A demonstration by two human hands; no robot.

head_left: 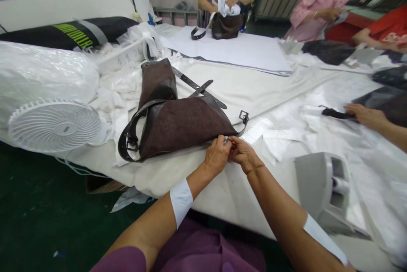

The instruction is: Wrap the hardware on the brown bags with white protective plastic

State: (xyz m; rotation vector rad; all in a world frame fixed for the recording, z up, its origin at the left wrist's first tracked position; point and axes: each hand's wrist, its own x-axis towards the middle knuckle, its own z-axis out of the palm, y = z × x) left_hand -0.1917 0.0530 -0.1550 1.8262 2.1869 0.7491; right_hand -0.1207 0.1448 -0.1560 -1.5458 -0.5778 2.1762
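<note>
A dark brown bag (187,123) with black trim lies on the cloth-covered table, its strap and buckle looped at the left end. At its lower right edge my left hand (218,153) pinches something small and pale between thumb and fingers. My right hand (243,153) meets it there with bent fingers closed together; what it grips is too small to make out. Just right of the hands, a strap end with a metal buckle (243,116) sticks out. Behind stands a second brown bag (159,78), and a punched strap (203,90) lies crossed beside it.
A white fan (60,127) and plastic wrap (47,73) are on the left. A grey tape dispenser (321,187) stands at the right front. One person across the table handles another bag (226,26); a person's hand (365,115) reaches in at the right.
</note>
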